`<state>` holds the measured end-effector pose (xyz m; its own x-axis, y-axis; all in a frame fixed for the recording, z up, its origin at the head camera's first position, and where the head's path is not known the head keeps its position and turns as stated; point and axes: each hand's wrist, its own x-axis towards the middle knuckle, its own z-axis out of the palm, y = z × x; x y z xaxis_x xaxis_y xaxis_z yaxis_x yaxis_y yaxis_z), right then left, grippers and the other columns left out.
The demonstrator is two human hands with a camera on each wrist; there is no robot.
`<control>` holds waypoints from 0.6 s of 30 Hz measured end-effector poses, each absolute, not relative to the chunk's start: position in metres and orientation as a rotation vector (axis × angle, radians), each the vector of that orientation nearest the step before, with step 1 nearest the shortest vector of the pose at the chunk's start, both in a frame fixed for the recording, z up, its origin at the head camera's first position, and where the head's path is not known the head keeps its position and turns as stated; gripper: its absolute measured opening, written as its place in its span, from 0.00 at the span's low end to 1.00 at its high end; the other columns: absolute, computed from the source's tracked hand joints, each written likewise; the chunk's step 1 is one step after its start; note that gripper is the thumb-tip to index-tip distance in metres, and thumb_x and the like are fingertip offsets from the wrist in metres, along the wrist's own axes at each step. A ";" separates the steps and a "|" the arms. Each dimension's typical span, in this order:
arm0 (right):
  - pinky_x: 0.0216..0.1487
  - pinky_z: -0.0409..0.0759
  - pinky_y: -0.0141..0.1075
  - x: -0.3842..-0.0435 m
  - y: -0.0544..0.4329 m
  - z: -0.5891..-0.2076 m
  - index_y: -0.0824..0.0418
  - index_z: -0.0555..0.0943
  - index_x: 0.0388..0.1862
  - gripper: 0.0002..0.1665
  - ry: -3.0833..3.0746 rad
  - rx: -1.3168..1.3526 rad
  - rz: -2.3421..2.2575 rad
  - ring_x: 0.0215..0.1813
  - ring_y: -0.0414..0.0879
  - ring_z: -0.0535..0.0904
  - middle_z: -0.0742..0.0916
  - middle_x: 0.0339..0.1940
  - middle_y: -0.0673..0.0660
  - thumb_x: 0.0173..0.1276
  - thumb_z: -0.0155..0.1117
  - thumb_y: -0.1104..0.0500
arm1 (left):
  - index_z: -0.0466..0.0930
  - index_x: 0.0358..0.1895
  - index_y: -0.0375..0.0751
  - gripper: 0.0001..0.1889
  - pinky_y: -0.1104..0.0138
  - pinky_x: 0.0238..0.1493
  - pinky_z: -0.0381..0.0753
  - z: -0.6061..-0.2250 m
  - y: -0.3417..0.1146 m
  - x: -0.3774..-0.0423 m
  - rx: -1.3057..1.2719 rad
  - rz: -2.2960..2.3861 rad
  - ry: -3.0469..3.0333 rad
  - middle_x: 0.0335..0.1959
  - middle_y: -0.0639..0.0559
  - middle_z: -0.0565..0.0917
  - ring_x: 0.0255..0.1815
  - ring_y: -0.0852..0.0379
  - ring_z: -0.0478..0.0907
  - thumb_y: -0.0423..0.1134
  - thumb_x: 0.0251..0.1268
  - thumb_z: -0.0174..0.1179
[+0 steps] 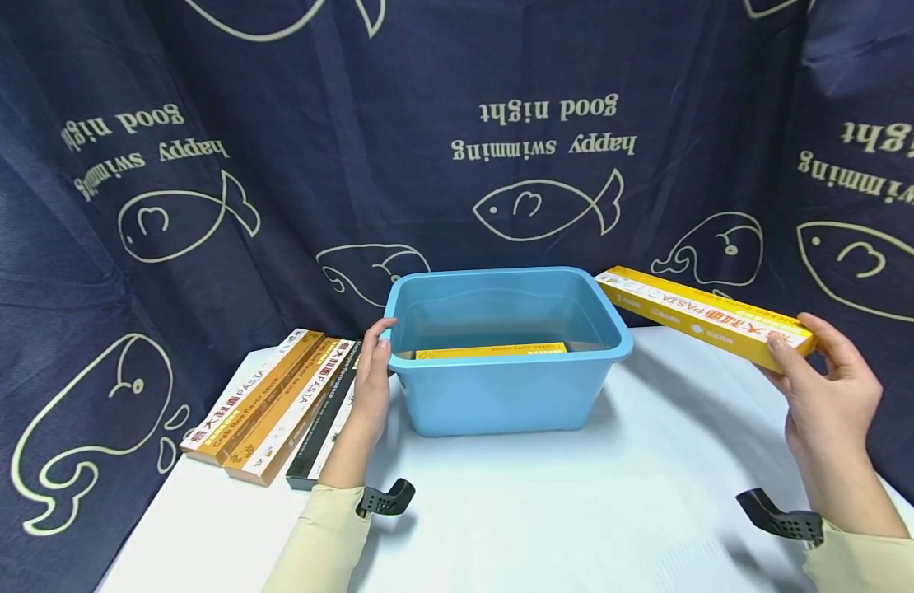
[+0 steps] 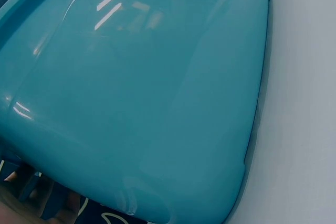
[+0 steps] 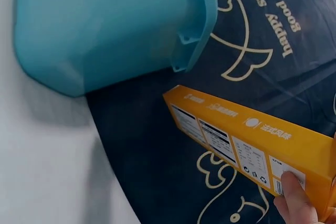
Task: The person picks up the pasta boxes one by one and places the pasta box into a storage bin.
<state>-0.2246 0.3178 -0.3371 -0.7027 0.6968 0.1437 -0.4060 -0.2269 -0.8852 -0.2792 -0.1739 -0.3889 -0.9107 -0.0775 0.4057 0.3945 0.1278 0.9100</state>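
Note:
My right hand (image 1: pixel 831 391) grips the near end of a long yellow pasta box (image 1: pixel 701 317), raised to the right of a blue plastic bin (image 1: pixel 501 395). In the right wrist view, a fingertip presses the box's printed side (image 3: pixel 252 156); most of that hand is out of frame. At the bin's left rim, my left hand (image 1: pixel 370 379) holds the edge with its fingers. Only part of those fingers (image 2: pixel 39 198) shows in the left wrist view. Inside the bin lies another yellow pasta box (image 1: pixel 494 352), its lower part hidden by the front wall.
Left of the bin, two orange-brown pasta boxes (image 1: pixel 253 395) and a black-and-white one (image 1: pixel 319 436) lie side by side on the white tabletop (image 1: pixel 501 519). A dark blue curtain (image 1: pixel 420 148) with fish drawings hangs behind and along both sides.

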 end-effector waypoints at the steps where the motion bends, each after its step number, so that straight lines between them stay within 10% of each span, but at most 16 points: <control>1: 0.24 0.83 0.26 -0.224 0.317 -0.335 0.55 0.83 0.60 0.35 -1.305 -0.362 1.989 0.61 0.44 0.72 0.74 0.59 0.46 0.52 0.75 0.74 | 0.63 0.71 0.57 0.25 0.36 0.74 0.54 -0.389 -0.174 -0.279 -0.307 -1.839 -2.059 0.79 0.52 0.58 0.79 0.45 0.55 0.55 0.76 0.37; 18: 0.26 0.83 0.27 -0.224 0.306 -0.322 0.56 0.83 0.60 0.33 -1.216 -0.294 2.051 0.65 0.45 0.69 0.74 0.62 0.47 0.54 0.75 0.73 | 0.63 0.71 0.60 0.24 0.38 0.74 0.56 -0.388 -0.173 -0.276 -0.310 -1.845 -2.066 0.78 0.54 0.58 0.78 0.47 0.56 0.56 0.77 0.37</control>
